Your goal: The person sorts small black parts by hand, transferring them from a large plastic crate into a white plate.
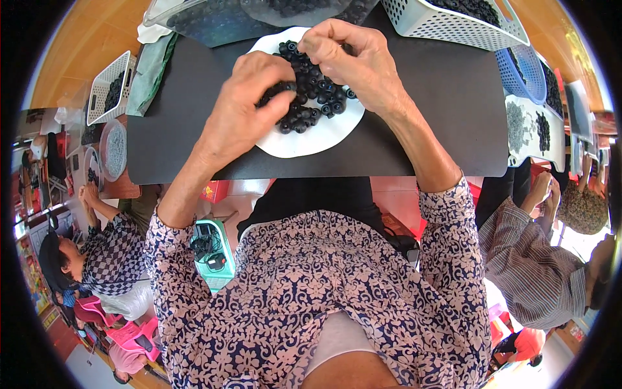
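Note:
A white plate [298,146] with a wavy rim lies on the dark table, bearing a heap of small, round, black bead-like pieces [317,91]. Over the plate's left part, my left hand [249,97] is curled, slightly blurred, with some black pieces between its thumb and fingers. My right hand [353,61] is above the far right part of the heap, thumb and forefinger pressed together in a pinch. What those fingertips hold, if anything, is too small to make out.
A clear bin [223,29] of black pieces stands behind the plate, a white perforated basket [447,26] to its right. A blue basket [521,74] and a white tray [538,133] lie farther right. Co-workers sit on both sides. A green stool [217,275] stands at lower left.

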The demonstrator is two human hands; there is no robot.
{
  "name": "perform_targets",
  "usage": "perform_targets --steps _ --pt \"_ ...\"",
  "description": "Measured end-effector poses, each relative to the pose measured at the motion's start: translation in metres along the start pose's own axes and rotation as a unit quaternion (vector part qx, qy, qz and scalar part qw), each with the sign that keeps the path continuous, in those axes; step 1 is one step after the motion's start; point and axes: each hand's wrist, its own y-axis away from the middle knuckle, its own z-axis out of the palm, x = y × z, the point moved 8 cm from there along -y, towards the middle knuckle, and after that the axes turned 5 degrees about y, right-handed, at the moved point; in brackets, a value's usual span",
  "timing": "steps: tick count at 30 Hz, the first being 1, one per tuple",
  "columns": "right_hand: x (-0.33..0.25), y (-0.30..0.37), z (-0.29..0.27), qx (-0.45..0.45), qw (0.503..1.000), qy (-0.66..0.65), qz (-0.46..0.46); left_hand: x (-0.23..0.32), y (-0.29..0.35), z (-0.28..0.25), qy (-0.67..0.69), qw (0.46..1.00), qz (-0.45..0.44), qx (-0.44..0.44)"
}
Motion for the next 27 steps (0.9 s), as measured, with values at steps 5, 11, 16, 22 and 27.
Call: perform_targets --steps 5,11,16,22,27 --pt "-0.029 0.006 0.013 -0.011 0.97 0.195 -0.144 -0.037 0.006 0.014 0.606 0.745 -0.261 0.097" --pt "-0.031 0.014 0.024 0.025 0.938 0.269 -0.218 -0.031 0.004 0.026 0.67 0.691 -0.256 0.09" --pt "-0.032 0.012 0.022 0.015 0.951 0.227 -0.21 -0.033 -0.007 0.013 0.642 0.717 -0.22 0.158" --pt "-0.029 0.011 0.021 0.022 0.956 0.23 -0.182 -0.017 -0.034 0.011 0.562 0.797 -0.173 0.136" --pt "-0.031 0.011 0.016 0.025 0.957 0.235 -0.167 -0.011 -0.038 0.013 0.49 0.843 -0.132 0.178"
